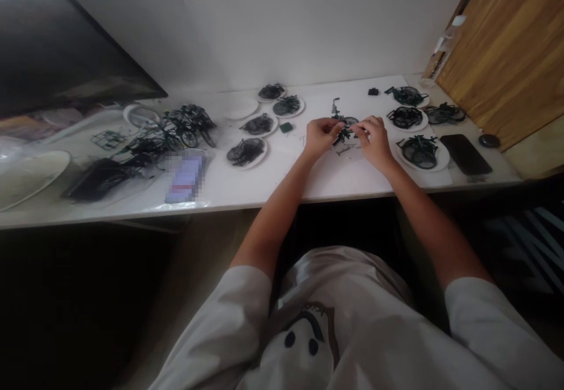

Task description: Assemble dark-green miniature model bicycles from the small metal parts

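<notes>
Left hand (321, 136) and right hand (373, 137) pinch the dark-green miniature bicycle (342, 135), likely light, stiff and fragile, best held gently near its middle

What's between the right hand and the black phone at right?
In the head view, a white plate holding dark parts lies between the right hand and the black phone.

Shirt (374, 313) was pale greyish-white, loose, with short sleeves (229, 308); front print (302, 357) showed two dark oval spots (289, 339) below a dark curved line (314, 322). Left hand (323, 136) and right hand (374, 140) were bare.
</notes>
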A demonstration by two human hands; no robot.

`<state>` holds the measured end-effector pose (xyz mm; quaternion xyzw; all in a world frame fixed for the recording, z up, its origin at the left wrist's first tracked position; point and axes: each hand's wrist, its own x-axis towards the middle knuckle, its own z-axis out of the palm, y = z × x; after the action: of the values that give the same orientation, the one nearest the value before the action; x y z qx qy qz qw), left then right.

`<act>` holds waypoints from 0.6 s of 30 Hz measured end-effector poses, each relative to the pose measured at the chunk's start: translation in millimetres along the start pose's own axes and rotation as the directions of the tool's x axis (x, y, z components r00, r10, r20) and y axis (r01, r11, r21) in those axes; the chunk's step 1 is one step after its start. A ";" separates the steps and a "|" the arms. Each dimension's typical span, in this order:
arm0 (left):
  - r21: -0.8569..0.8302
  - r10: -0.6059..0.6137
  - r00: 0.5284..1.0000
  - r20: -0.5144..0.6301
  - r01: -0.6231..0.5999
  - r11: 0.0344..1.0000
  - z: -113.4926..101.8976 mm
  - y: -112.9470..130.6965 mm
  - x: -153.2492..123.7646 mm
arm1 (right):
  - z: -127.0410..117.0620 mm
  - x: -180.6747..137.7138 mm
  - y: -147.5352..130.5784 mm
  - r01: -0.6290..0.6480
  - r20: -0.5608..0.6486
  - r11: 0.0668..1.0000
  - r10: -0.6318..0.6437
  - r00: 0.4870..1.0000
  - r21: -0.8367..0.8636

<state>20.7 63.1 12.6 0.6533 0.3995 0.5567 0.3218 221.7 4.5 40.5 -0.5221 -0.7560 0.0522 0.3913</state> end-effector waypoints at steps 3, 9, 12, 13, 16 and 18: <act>-0.018 -0.004 1.000 0.009 0.005 1.000 0.5 -1.0 0.9 | 0.5 -1.0 -1.7 -0.013 -0.007 1.000 0.014 1.000 0.011; -0.010 0.033 0.999 -0.003 -0.033 0.999 0.2 3.2 0.2 | 0.8 -3.3 -5.8 -0.023 -0.064 1.000 0.024 0.998 0.013; -0.051 0.025 1.000 0.016 -0.024 0.998 -1.0 6.4 -0.5 | -0.1 -4.8 -10.7 -0.033 -0.078 0.999 0.035 0.996 0.020; -0.062 0.020 1.000 0.019 -0.018 0.998 -1.4 7.1 -0.6 | -0.4 -5.3 -12.3 -0.031 -0.083 0.999 0.033 0.996 0.028; -0.068 -0.004 1.000 0.019 0.006 0.998 -2.0 7.1 -0.4 | -1.5 -6.6 -15.7 -0.023 -0.107 0.999 0.027 0.994 0.042; -0.077 -0.008 1.000 0.020 0.009 0.997 -1.8 5.3 0.1 | -1.6 -7.0 -15.6 -0.031 -0.111 0.999 0.034 0.993 0.032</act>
<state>19.8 60.6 17.6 0.6441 0.3773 0.5640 0.3530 212.1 -8.9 45.5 -0.5303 -0.7236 0.0409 0.4399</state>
